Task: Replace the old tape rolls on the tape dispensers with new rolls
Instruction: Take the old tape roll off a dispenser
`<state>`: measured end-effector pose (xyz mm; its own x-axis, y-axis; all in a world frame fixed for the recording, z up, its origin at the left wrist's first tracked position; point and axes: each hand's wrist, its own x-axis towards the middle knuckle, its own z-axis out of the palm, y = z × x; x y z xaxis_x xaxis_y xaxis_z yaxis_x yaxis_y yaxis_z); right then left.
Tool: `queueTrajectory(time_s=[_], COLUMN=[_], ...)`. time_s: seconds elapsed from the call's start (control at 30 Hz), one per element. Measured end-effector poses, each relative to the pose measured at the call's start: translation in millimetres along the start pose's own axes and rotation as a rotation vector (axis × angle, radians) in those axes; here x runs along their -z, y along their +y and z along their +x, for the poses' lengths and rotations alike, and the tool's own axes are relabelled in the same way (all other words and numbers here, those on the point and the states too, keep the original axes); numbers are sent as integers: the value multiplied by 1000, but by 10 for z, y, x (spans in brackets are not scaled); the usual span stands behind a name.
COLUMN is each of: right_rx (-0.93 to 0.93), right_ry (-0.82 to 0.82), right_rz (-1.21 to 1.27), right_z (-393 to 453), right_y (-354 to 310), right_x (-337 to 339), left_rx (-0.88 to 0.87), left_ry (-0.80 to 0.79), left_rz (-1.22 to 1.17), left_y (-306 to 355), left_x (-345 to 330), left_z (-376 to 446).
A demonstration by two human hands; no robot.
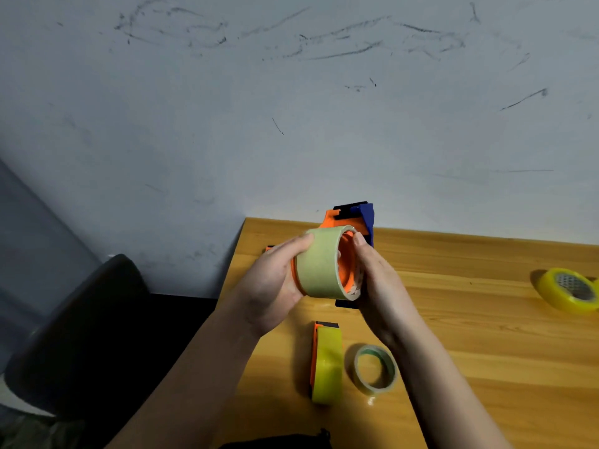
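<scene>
I hold an orange and blue tape dispenser above the wooden table. A pale green tape roll sits on its orange hub. My left hand grips the roll from the left, thumb on top. From the right, my right hand holds the dispenser, with its fingers at the roll's open end. A second orange dispenser with a yellow roll stands on the table below my hands. A thin, nearly spent roll lies flat beside it.
A yellow tape roll lies at the table's right edge of view. A small orange piece peeks out behind my left hand. A dark chair stands left of the table. A scuffed wall rises behind.
</scene>
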<state>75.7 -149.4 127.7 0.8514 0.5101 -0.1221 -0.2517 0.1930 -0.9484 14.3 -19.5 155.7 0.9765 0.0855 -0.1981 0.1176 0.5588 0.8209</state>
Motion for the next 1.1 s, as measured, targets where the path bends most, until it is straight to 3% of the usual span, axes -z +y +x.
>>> queueTrajectory(time_s=[0.1, 0.17, 0.3, 0.5, 0.77, 0.93, 1.1], right_rx=[356, 525, 561, 721, 787, 549, 623], right_ry=[131, 101, -18, -7, 105, -84, -133], right_rz=[-301, -545, -840, -940, -885, -857, -1058], right_z=[-7, 20, 126, 190, 230, 214, 232], right_y=[-39, -71, -54, -48, 31, -94, -129], right_x=[56, 94, 166, 276, 274, 240, 294], left_rx=[-44, -70, -75, -62, -53, 8, 75], left_ry=[77, 127, 96, 101, 136, 174, 142], left_rz=[63, 150, 274, 334, 371, 293, 231], left_y=[30, 40, 28, -11, 3, 14, 55], left_x=[39, 65, 40, 38, 50, 87, 171], left_z=[17, 22, -16, -33, 8, 23, 55])
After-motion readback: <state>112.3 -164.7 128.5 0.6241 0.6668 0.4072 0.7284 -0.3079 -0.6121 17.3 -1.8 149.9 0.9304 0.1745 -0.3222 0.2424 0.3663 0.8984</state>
